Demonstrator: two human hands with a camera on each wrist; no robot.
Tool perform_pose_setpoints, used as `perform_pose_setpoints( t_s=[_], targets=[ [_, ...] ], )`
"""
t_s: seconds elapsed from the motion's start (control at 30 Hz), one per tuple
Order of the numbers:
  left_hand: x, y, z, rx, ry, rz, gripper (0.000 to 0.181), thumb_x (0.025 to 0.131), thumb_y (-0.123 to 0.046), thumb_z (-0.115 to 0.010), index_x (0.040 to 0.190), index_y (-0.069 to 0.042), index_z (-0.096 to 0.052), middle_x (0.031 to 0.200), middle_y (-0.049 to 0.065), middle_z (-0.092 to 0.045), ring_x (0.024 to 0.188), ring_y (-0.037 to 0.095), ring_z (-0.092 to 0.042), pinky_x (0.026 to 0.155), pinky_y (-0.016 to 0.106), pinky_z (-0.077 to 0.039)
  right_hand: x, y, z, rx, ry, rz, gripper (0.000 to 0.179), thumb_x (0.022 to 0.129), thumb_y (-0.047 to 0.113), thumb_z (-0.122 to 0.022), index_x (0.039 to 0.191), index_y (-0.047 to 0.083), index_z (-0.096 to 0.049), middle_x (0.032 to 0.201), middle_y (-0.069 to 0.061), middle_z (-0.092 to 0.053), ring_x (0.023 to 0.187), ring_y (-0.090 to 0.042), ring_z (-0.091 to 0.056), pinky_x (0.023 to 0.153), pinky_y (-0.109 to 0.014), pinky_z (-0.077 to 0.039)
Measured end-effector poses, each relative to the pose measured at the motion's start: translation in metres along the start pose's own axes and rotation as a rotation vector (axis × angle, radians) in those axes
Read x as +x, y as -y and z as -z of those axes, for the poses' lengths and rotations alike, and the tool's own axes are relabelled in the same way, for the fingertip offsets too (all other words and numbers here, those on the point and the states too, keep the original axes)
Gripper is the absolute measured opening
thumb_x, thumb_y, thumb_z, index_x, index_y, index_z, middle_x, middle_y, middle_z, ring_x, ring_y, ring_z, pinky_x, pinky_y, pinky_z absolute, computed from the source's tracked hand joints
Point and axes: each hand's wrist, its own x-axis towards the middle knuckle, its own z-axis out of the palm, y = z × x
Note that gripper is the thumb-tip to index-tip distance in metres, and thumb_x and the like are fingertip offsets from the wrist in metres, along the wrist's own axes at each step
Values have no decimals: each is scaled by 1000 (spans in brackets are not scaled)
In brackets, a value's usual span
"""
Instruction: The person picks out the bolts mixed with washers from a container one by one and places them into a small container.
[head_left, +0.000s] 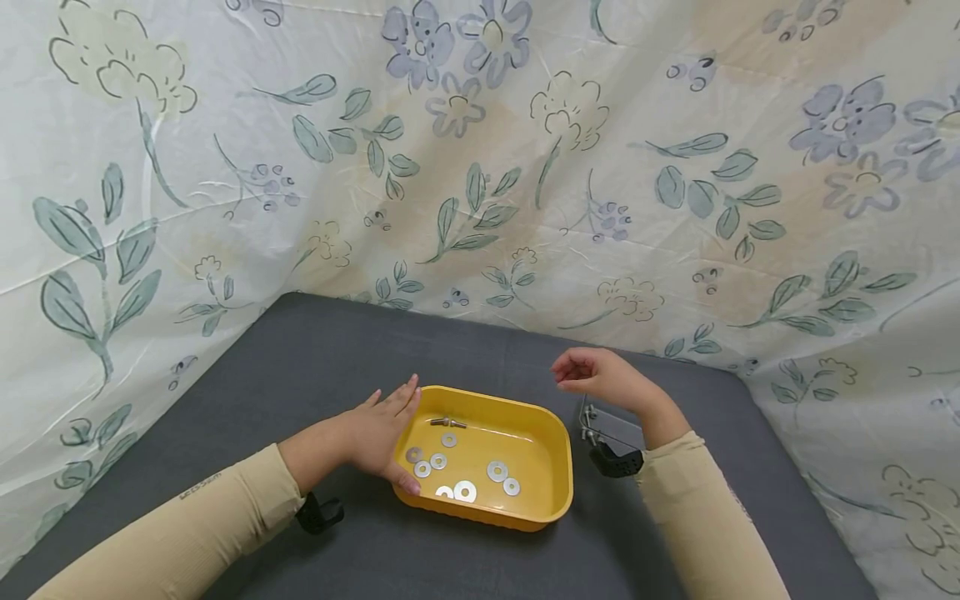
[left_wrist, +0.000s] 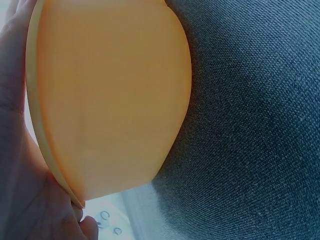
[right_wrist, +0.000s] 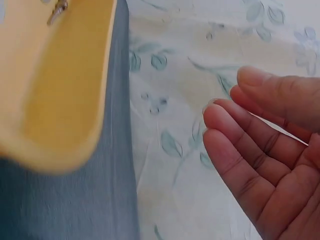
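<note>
A yellow plastic tray (head_left: pixel 525 408) stands on the dark table. Several flat metal washers (head_left: pixel 497 472) lie scattered in it, and a small bolt or two (head_left: pixel 447 422) lies near its far left wall. My left hand (head_left: pixel 378 433) rests against the tray's left rim, fingers straight and spread, thumb over the near corner. The left wrist view shows the palm along the rim of the tray (left_wrist: pixel 110 95). My right hand (head_left: pixel 603 379) hovers beyond the tray's right end, its fingers loosely bent. In the right wrist view I see nothing between the thumb and fingers (right_wrist: pixel 225 150).
Right of the tray, partly behind the right wrist, is a clear flat piece with metal bolts (head_left: pixel 611 429). The dark cloth-covered table (head_left: pixel 345 333) ends at a floral curtain (head_left: pixel 480 167) on the far side and both sides. Black straps (head_left: pixel 318 514) circle the wrists.
</note>
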Motion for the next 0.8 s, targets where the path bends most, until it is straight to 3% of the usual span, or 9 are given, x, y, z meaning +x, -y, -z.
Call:
perform_pose_setpoints(
  t_s=[0.43,0.8],
  targets=[
    [4,-1,0,2,-10,1,134,53,-85,-53,147,-3,-4,152,11,11,140,24,-1,108,53,-9,35,18,-36,-95,147,87,19,86,15,-65,104,15,-64,98,-1,-64,86,-11,-59,79,-27,-50],
    [8,-3,1,-8,-2,16,133,54,-85,-53,147,-3,-4,152,10,11,140,24,-1,109,52,-9,57,26,-69,-80,286,104,25,86,12,-63,110,5,-63,103,-6,-64,89,-10,-60,79,-24,-49]
  ],
)
